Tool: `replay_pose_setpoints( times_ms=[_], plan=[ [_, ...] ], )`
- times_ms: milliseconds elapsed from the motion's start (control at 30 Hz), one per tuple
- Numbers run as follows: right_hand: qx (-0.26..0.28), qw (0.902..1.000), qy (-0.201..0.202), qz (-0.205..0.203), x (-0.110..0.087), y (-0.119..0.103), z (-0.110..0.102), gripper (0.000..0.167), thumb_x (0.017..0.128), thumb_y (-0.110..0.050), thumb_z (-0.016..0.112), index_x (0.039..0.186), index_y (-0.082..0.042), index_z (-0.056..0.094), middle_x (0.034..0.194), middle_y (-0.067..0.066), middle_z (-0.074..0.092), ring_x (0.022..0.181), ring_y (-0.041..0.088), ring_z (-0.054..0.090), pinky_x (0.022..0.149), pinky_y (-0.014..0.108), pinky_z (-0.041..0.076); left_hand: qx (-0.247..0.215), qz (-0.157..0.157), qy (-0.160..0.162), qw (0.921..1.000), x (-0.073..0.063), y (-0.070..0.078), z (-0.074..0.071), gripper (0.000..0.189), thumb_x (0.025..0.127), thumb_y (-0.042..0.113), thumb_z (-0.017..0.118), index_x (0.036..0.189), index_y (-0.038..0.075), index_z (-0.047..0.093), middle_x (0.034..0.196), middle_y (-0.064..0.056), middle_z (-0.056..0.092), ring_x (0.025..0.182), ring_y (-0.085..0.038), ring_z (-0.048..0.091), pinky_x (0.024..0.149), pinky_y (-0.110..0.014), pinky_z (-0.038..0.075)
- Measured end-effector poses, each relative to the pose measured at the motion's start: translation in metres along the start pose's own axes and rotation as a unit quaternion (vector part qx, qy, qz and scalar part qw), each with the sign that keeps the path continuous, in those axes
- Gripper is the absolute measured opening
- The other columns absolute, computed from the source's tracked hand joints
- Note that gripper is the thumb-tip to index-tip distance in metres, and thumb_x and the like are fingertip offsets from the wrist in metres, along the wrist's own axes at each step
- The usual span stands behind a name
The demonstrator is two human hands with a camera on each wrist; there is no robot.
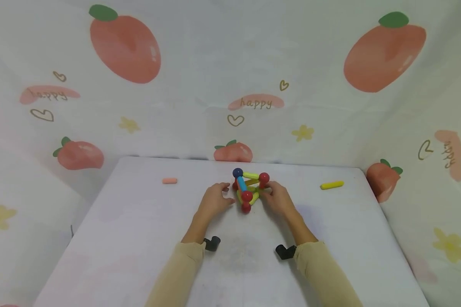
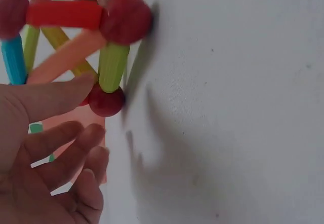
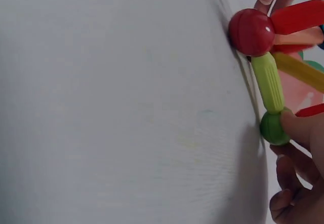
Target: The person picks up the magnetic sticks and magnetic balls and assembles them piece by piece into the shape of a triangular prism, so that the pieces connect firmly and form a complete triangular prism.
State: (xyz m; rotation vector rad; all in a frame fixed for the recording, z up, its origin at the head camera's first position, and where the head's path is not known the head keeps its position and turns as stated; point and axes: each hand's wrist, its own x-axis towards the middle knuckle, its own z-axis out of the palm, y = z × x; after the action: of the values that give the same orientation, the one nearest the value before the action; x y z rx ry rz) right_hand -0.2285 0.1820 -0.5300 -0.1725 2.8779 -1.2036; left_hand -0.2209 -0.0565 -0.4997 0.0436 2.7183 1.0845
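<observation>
A stick-and-ball toy frame (image 1: 242,184) of coloured rods joined by balls stands on the table between both hands. A dark blue ball (image 1: 237,172) and several red balls sit at its corners. My left hand (image 1: 214,200) is at its left side, thumb and fingers apart and loosely bent. In the left wrist view the thumb (image 2: 61,98) overlaps the frame; touch is hard to tell. My right hand (image 1: 279,199) is at the right side, pinching a green ball (image 3: 272,128) at a low corner, below a yellow-green rod (image 3: 268,82).
A short orange rod (image 1: 170,181) lies on the table to the left. To the right lies a longer yellow rod (image 1: 332,185). Behind the white table (image 1: 238,273) hangs a fruit-printed cloth (image 1: 199,85). Black wrist mounts (image 1: 213,243) stick out beside the sleeves.
</observation>
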Motion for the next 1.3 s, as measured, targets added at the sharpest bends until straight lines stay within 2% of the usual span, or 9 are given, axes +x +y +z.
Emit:
replay_pose_setpoints(
  times_ms=[167, 333, 433, 533, 633, 733, 867, 1000, 1300],
  plan=[
    [0.006, 0.9988, 0.029, 0.038, -0.010, -0.005, 0.006, 0.028, 0.092, -0.026, 0.074, 0.112, -0.007, 0.067, 0.113, 0.013, 0.072, 0.090, 0.025, 0.064, 0.083, 0.041, 0.055, -0.012, 0.007, -0.026, 0.9996, -0.007, -0.002, 0.004, 0.062, 0.084, 0.029, 0.084, 0.138, 0.009, 0.062, 0.127, -0.010, 0.069, 0.118, -0.027, 0.061, 0.104, -0.047, 0.052],
    [0.009, 0.9979, 0.035, 0.055, -0.012, -0.010, 0.010, 0.031, 0.088, -0.028, 0.079, 0.106, -0.005, 0.067, 0.105, 0.013, 0.072, 0.091, 0.026, 0.066, 0.083, 0.042, 0.057, -0.010, 0.039, 0.015, 0.9991, 0.000, -0.002, 0.014, 0.042, 0.086, 0.028, 0.083, 0.118, 0.003, 0.072, 0.107, -0.010, 0.072, 0.096, -0.024, 0.063, 0.092, -0.043, 0.055],
    [-0.021, 0.9985, 0.023, 0.046, -0.012, -0.011, 0.011, 0.036, 0.088, -0.030, 0.080, 0.110, -0.005, 0.067, 0.107, 0.013, 0.071, 0.096, 0.028, 0.065, 0.087, 0.045, 0.057, -0.003, 0.042, 0.037, 0.9985, 0.005, -0.003, 0.018, 0.035, 0.087, 0.026, 0.082, 0.111, 0.003, 0.074, 0.099, -0.009, 0.076, 0.090, -0.023, 0.065, 0.089, -0.042, 0.057],
    [-0.086, 0.9960, 0.005, 0.026, -0.016, -0.010, 0.005, 0.051, 0.089, -0.036, 0.078, 0.125, -0.003, 0.062, 0.117, 0.017, 0.067, 0.106, 0.033, 0.062, 0.095, 0.048, 0.055, 0.002, 0.033, 0.038, 0.9987, 0.008, -0.005, 0.020, 0.034, 0.087, 0.029, 0.082, 0.110, 0.005, 0.076, 0.098, -0.007, 0.078, 0.091, -0.022, 0.067, 0.089, -0.041, 0.057],
    [-0.161, 0.9870, -0.003, 0.008, -0.018, -0.007, -0.008, 0.069, 0.092, -0.044, 0.073, 0.142, -0.003, 0.051, 0.133, 0.021, 0.058, 0.120, 0.039, 0.055, 0.104, 0.054, 0.049, 0.005, 0.019, 0.035, 0.9992, 0.009, -0.005, 0.022, 0.035, 0.087, 0.032, 0.082, 0.111, 0.007, 0.077, 0.098, -0.004, 0.078, 0.092, -0.021, 0.066, 0.088, -0.041, 0.057],
    [-0.222, 0.9751, 0.002, 0.002, -0.017, 0.002, -0.027, 0.078, 0.095, -0.051, 0.066, 0.152, -0.006, 0.039, 0.147, 0.024, 0.045, 0.134, 0.044, 0.045, 0.111, 0.062, 0.040, 0.009, 0.014, 0.043, 0.9989, 0.009, -0.002, 0.022, 0.035, 0.087, 0.033, 0.082, 0.110, 0.009, 0.077, 0.096, -0.003, 0.077, 0.091, -0.021, 0.064, 0.086, -0.041, 0.056],
    [-0.289, 0.9569, 0.018, -0.013, -0.017, 0.027, -0.053, 0.083, 0.097, -0.055, 0.058, 0.157, -0.007, 0.028, 0.158, 0.028, 0.029, 0.147, 0.052, 0.026, 0.116, 0.072, 0.025, 0.021, 0.019, 0.055, 0.9981, 0.007, 0.003, 0.022, 0.033, 0.086, 0.032, 0.082, 0.109, 0.009, 0.078, 0.095, -0.003, 0.077, 0.090, -0.022, 0.063, 0.085, -0.041, 0.057],
    [-0.327, 0.9441, 0.032, -0.026, -0.019, 0.058, -0.081, 0.084, 0.099, -0.056, 0.054, 0.159, -0.006, 0.024, 0.162, 0.030, 0.022, 0.151, 0.057, 0.014, 0.116, 0.078, 0.013, 0.029, 0.018, 0.060, 0.9976, 0.006, 0.007, 0.022, 0.033, 0.086, 0.032, 0.082, 0.109, 0.009, 0.078, 0.094, -0.003, 0.077, 0.090, -0.022, 0.063, 0.082, -0.041, 0.056],
    [-0.314, 0.9488, -0.006, 0.032, -0.023, 0.094, -0.124, 0.087, 0.102, -0.063, 0.043, 0.161, -0.004, 0.017, 0.164, 0.034, 0.009, 0.150, 0.060, 0.003, 0.113, 0.082, -0.001, 0.039, -0.001, 0.066, 0.9971, 0.005, 0.007, 0.021, 0.034, 0.086, 0.035, 0.082, 0.108, 0.009, 0.078, 0.092, -0.003, 0.076, 0.089, -0.021, 0.060, 0.078, -0.038, 0.054]
  ],
)
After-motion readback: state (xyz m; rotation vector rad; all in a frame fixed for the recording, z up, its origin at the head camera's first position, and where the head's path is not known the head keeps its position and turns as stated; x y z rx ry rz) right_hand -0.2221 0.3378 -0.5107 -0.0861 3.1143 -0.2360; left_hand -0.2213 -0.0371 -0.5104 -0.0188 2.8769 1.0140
